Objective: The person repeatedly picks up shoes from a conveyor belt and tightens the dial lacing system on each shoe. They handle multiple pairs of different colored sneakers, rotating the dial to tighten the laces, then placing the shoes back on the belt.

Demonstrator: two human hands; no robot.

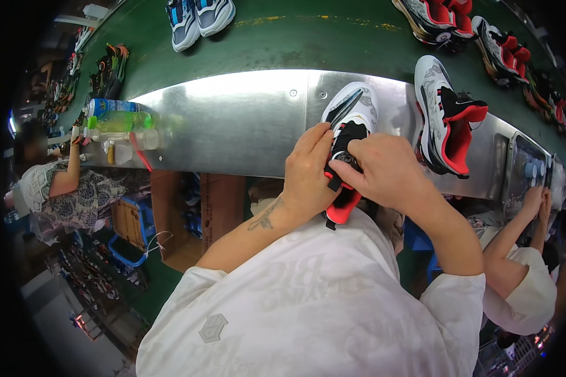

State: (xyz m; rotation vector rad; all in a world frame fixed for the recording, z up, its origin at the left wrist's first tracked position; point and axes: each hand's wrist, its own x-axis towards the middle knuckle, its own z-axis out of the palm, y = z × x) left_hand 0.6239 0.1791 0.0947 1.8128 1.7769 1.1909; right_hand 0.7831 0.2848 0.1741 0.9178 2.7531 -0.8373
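Observation:
A white sneaker (360,105) with a black tongue and red lining lies over the near edge of the metal work surface, its toe pointing away from me. Along its left side my left hand (309,171) is closed, the fingers reaching toward the laced part. My right hand (387,171) grips the black tongue area from the right, thumb and bent fingers pressed against it. The two hands partly hide the shoe's middle. Apart from them, to the right, a matching sneaker (435,116) with red lining stands on the metal.
Beyond the metal strip (233,119) runs a green belt (295,44) with a blue-grey pair (198,22) and several red-lined sneakers (431,22). Bottles (119,122) lie at the left. Below stands a cardboard box (223,201). Co-workers (516,283) sit on both sides.

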